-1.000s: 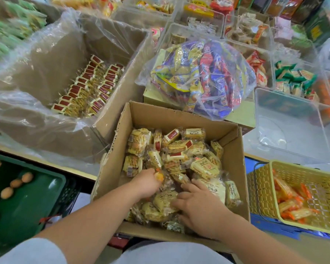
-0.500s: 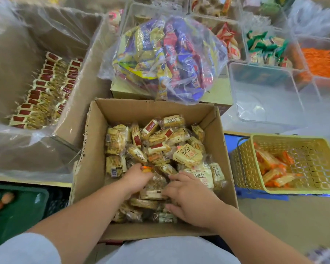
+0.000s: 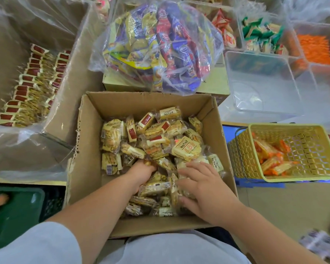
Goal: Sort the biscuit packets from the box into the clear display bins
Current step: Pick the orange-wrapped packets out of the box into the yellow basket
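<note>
Both my hands are down in the box [image 3: 91, 141], in the near half of the heap of packets [image 3: 156, 138]. My left grip [image 3: 141, 174] is dug in knuckle-deep with its fingers buried among the wrappers, so I cannot tell whether it has closed on one. My right grip [image 3: 204, 191] lies wide, its fingers spread flat over the top packets and pointing to 10 o'clock, with the thumb pressed on the pile's near side. A loose clump sits between the two hands. The packets lie every which way with no common long axis, so I judge a two-handed scoop is better than picking singles. What matters next is the empty clear bin [image 3: 261, 82], at about 1 o'clock from my hands, past the box's far right corner and on the surface beyond. My right grip is the nearer one, so the load would swing up and right, over the box wall. The yellow basket [image 3: 312, 130] at 3 o'clock holds orange packets and sits close to that path. As for print, several packets carry a dark red panel, one at 10 o'clock shows a barcode, and a round cream one [image 3: 186, 148] bears Chinese characters I cannot read with confidence. At 12 o'clock a clear bag [image 3: 160, 46] of mixed snacks rests on another carton.
</note>
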Tool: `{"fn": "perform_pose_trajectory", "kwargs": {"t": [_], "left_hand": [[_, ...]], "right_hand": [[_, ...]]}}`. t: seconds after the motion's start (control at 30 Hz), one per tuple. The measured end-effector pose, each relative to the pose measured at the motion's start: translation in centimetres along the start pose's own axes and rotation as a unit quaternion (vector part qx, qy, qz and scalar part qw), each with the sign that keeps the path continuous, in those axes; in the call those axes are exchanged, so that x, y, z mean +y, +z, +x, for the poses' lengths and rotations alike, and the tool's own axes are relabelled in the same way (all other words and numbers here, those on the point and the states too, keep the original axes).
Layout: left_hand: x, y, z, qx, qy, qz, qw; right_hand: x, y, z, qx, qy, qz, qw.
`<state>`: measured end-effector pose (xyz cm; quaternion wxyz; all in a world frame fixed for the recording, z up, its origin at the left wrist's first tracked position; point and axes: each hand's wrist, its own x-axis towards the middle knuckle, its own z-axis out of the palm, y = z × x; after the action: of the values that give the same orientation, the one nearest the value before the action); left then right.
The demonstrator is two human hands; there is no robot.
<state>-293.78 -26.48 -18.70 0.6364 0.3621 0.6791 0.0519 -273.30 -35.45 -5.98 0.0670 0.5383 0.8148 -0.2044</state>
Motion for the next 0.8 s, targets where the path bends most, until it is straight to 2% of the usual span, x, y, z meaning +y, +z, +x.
{"fn": "perform_pose_trajectory", "kwargs": {"t": [0.13,0.3,0.43,0.57,0.8], "left_hand": [[0.5,0.0,0.6,-0.002,-0.041,-0.011,0.999],[0.7,-0.2,1.2,-0.015,-0.026,0.055,0.998],[0.7,0.0,1.1,-0.011,-0.002,0.092,0.996],[1.2,-0.3,1.2,-0.028,-0.021,0.112,0.993],[2.1,-0.3,0.6,-0.032,-0.033,0.168,0.985]], "right_hand": [[0.4,0.2,-1.1,0.012,0.084,-0.018,0.996],[0.3,1.1,-1.8,0.058,0.150,0.009,0.987],[0.2,1.2,-1.7,0.061,0.175,0.012,0.983],[0.6,0.7,-1.4,0.040,0.221,0.046,0.973],[0.6,-0.3,-0.7,-0.002,0.209,0.015,0.978]]}}
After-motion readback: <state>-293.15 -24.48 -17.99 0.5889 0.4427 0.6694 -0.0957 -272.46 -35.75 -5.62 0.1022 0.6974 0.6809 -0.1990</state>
